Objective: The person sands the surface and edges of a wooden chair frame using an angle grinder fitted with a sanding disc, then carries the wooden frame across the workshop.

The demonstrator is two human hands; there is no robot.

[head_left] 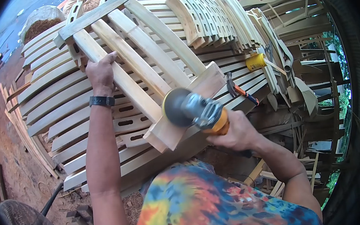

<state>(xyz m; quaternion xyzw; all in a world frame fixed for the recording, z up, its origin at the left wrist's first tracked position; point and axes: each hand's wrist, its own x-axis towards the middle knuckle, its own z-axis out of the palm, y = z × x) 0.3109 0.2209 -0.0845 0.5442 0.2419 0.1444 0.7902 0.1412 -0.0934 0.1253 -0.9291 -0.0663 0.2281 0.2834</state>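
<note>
Wooden slat [132, 90] (squared) is clasped in left hand [101, 76], disc sander [206, 112] in right hand [236, 134].

Layout of the work area

A frame [134, 60] lies across a bed of slats [59, 98], its near rail [165, 134] opposite its far rail [97, 15]. The left grip [101, 74] is on the leftmost bar [133, 88]; the right grip [236, 133], right of the near rail, holds the sander [208, 113], disc over that rail. Right of the frame, on the slats: a hammer [242, 91] nearest, a tin [255, 62] beyond it, a row of boards [200, 18] farther back. Far left, behind the slats: a sack [42, 22].
</note>
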